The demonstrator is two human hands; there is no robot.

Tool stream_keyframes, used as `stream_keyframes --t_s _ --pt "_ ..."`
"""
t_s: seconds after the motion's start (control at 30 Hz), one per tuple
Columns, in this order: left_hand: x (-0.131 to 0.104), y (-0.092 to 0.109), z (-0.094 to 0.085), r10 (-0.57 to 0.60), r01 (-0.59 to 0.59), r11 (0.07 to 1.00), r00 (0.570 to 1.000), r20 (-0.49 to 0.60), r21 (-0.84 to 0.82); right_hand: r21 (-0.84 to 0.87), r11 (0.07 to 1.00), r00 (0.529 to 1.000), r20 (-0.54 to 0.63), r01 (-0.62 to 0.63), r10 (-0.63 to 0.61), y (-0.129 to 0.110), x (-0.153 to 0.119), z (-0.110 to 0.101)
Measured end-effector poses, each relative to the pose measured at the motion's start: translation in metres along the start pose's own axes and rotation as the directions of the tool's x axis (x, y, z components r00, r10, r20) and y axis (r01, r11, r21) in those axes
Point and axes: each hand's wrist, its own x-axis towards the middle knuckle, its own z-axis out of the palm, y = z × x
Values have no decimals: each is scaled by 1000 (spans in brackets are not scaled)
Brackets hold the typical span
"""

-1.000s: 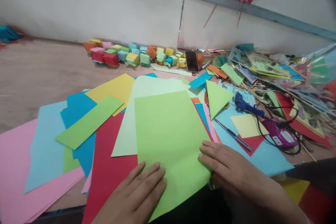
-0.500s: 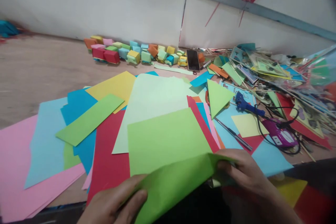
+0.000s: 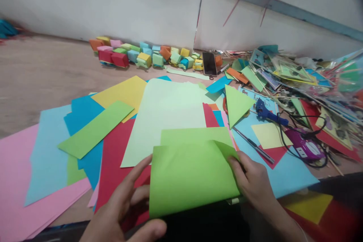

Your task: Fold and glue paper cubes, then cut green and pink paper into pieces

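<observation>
A bright green sheet of paper (image 3: 193, 181) is folded over on itself near the table's front edge, its upper flap curling at the top right corner. My right hand (image 3: 253, 181) pinches the paper's right edge between thumb and fingers. At the left edge, my left hand (image 3: 121, 200) has its fingers spread, the index fingertip close against the paper and the thumb below its lower corner. Behind the fold lies a large pale green sheet (image 3: 170, 106). A red sheet (image 3: 113, 162) runs beneath the left hand.
Coloured sheets fan out leftward, including a pink one (image 3: 14, 181) and a green strip (image 3: 96, 128). Small paper boxes (image 3: 119, 59) line the wall beside a phone (image 3: 209, 64). On the right are a metal rod (image 3: 252, 144), a blue glue gun (image 3: 269, 113), a purple device (image 3: 304, 145) and piled scraps.
The green sheet's near part has been brought up and over its far part. My left hand has loosened its grip and spread its fingers; my right hand still pinches the edge.
</observation>
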Motion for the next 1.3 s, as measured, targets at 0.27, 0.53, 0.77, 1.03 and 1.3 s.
stream_keyframes --t_s 0.27,0.53,0.77,1.03,1.3 --pt "1 -2 11 185 -124 926 972 -143 357 415 826 920 258 -382 296 -4 1 -13" --pt "11 2 10 373 -288 779 927 -41 557 246 969 999 -41 31 -21 3 -9 -4" --pt "1 7 13 369 -278 770 928 -46 574 85 983 985 -63 164 -159 7 -7 1" --pt "14 6 -12 369 -34 563 904 -215 826 -21 956 954 -62 292 -293 12 -7 1" --pt "36 12 -8 309 -49 623 932 -188 780 -39 933 929 -85 358 -360 15 -7 2"
